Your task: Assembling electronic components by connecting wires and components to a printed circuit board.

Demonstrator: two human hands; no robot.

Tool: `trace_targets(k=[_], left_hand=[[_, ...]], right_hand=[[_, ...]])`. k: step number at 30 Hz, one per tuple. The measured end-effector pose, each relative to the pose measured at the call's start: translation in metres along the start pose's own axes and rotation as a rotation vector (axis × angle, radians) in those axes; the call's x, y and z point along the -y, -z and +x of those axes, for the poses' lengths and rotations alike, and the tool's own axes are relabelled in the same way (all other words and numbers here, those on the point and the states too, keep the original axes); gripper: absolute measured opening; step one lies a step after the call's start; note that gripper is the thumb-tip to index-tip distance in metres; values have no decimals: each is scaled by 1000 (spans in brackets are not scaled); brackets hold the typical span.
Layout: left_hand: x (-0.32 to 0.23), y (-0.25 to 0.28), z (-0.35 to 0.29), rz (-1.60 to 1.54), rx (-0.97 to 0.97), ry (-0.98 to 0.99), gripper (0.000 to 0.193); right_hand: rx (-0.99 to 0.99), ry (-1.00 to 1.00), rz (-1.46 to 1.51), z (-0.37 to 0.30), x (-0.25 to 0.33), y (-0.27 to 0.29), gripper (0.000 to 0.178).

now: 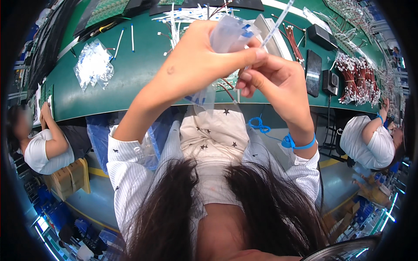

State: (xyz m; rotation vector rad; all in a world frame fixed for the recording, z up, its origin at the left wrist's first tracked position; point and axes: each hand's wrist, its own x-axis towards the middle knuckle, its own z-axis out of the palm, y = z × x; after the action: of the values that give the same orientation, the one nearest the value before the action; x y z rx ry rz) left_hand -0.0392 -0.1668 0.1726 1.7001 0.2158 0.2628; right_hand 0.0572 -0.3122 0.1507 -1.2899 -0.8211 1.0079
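My left hand (213,54) is closed round a translucent plastic bag (227,35) with blue-ended strips showing in it. The lower part of the bag hangs beneath my wrist. Between my left thumb and my right fingers runs a thin pale strip (278,22), which looks like a flat ribbon cable and slants up to the right. My right hand (276,80) is pinched together at the strip's lower end, and its fingertips partly hide that end. A blue coiled-cord wrist strap (300,142) is on my right wrist. Below my hands, a green circuit board (234,79) with brown wires is partly covered.
On the green table (143,71), a bag of white-and-blue strips (93,65) lies left. Loose white ribbon cables (185,16) spread at the back. To the right are a phone (313,71), a black box (322,37) and bundled brown wires (359,78). Co-workers sit at both sides.
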Motion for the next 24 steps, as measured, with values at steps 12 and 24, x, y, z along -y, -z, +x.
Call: trace_targets(k=[12, 24], left_hand=[[49, 113, -8, -355, -317, 31, 26], [186, 150, 50, -1138, -257, 235, 25]], right_hand=[[-420, 373, -562, 68, -89, 26, 8], [-398, 296, -837, 94, -136, 21, 5]])
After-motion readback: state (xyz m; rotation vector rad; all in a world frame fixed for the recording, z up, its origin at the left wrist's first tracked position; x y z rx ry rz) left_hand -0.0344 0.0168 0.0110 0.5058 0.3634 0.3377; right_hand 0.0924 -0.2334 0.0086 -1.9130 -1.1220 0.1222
